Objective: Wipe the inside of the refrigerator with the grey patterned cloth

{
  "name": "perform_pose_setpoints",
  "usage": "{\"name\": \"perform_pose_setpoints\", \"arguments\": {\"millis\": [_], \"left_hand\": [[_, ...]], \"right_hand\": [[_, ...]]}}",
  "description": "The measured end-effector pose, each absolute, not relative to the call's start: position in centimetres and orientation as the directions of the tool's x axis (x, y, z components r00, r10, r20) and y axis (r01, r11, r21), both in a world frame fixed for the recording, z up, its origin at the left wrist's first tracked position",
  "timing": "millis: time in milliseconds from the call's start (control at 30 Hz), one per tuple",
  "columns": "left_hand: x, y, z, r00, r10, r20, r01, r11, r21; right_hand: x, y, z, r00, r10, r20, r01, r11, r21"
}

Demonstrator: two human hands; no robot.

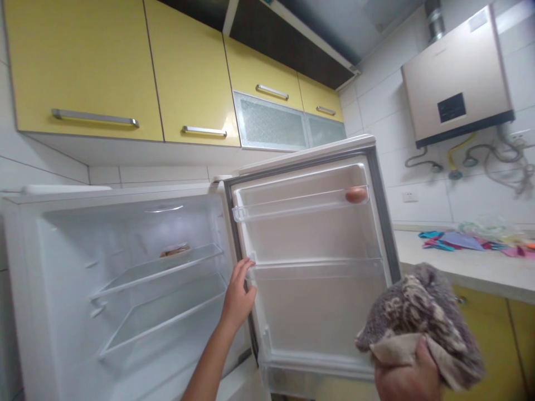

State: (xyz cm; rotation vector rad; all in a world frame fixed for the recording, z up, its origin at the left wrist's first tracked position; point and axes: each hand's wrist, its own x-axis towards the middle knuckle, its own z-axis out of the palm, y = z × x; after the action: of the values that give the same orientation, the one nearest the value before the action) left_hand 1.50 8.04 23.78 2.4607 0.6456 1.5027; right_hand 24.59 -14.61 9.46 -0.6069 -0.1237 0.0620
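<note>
The refrigerator stands with its door swung open to the right. My left hand is at the hinge side of the door, its fingertips at the left end of the middle door shelf; its fingers are apart from the thumb and hold nothing. In front of the door's lower right part, my right hand grips a bunched grey-brown patterned cloth. A brown egg lies at the right end of the upper door shelf. Inside, a small brown packet rests on the upper glass shelf.
Yellow cabinets hang above the refrigerator. On the right, a counter bears colourful cloths and a clear plastic bag. A water heater with pipes is mounted on the tiled wall.
</note>
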Motion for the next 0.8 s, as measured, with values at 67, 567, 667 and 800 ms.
{"name": "perform_pose_setpoints", "arguments": {"millis": [67, 567, 667, 800], "left_hand": [[1.3, 8.2, 23.8, 0.408, 0.443, 0.799, 0.261, -0.895, 0.363], [-1.6, 8.7, 26.2, 0.556, 0.510, 0.656, 0.102, -0.825, 0.555], [-2.2, 8.7, 27.0, 0.590, 0.556, 0.586, -0.006, -0.722, 0.692], [-2.3, 8.6, 28.5, 0.568, 0.673, 0.473, -0.010, -0.569, 0.822]], "right_hand": [[25.0, -14.3, 10.2, 0.979, -0.072, 0.191, 0.185, 0.706, -0.683], [23.2, -7.9, 15.9, -0.038, 0.379, 0.925, 0.999, 0.010, 0.037], [20.8, -5.3, 17.6, -0.200, 0.585, 0.786, 0.978, 0.166, 0.126], [17.2, -2.7, 21.5, -0.465, 0.654, 0.597, 0.875, 0.444, 0.196]]}}
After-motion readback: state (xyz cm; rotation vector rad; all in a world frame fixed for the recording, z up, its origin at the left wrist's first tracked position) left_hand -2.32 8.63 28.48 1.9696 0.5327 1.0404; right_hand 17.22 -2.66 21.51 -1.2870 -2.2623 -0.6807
